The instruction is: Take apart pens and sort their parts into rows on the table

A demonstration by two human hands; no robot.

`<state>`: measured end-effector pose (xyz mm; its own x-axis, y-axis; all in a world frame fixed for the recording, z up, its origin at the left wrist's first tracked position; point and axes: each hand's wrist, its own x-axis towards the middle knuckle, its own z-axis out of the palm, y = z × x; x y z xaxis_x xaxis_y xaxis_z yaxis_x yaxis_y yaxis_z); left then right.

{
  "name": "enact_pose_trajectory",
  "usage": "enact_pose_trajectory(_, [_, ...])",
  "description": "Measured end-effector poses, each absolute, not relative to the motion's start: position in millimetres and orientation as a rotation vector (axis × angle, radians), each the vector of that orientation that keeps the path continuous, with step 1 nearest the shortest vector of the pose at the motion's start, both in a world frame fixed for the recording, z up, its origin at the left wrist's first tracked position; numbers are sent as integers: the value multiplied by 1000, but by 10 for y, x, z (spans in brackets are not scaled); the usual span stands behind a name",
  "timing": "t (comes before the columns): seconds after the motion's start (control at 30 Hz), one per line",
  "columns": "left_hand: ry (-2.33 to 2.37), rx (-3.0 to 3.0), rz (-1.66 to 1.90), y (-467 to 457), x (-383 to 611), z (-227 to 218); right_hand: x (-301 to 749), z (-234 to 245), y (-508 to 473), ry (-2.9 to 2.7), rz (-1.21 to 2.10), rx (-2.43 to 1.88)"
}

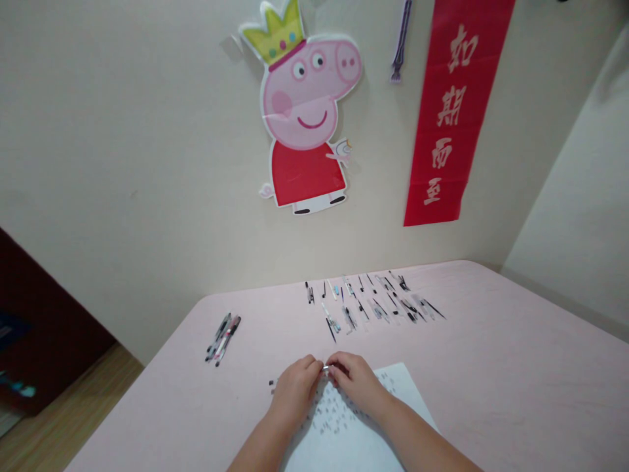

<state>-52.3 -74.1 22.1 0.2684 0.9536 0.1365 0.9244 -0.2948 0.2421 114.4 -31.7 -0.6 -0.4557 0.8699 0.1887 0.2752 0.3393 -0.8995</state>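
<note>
My left hand (295, 387) and my right hand (356, 380) meet over a white sheet of paper (388, 393) with small scribbles on it. Both hands have their fingers pinched on a small slender part (325, 368) held between them; it is too small to name. Beyond the hands, several taken-apart pen pieces (373, 301) lie in rows on the pink table (491, 367). A small bundle of whole pens (223, 337) lies to the left. Two tiny dark bits (272, 385) rest beside my left hand.
The table stands against a cream wall with a cartoon pig cut-out (307, 111) and a red banner with characters (455, 111). A dark cabinet (39, 334) and wooden floor (63, 419) lie to the left of the table's edge.
</note>
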Motion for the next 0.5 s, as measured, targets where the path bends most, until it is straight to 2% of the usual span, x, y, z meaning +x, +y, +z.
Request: enact_pose_trajectory(0.5, [1798,2358,371,-751,-501,270,1149,-15,-313,-1924,1090,-1002])
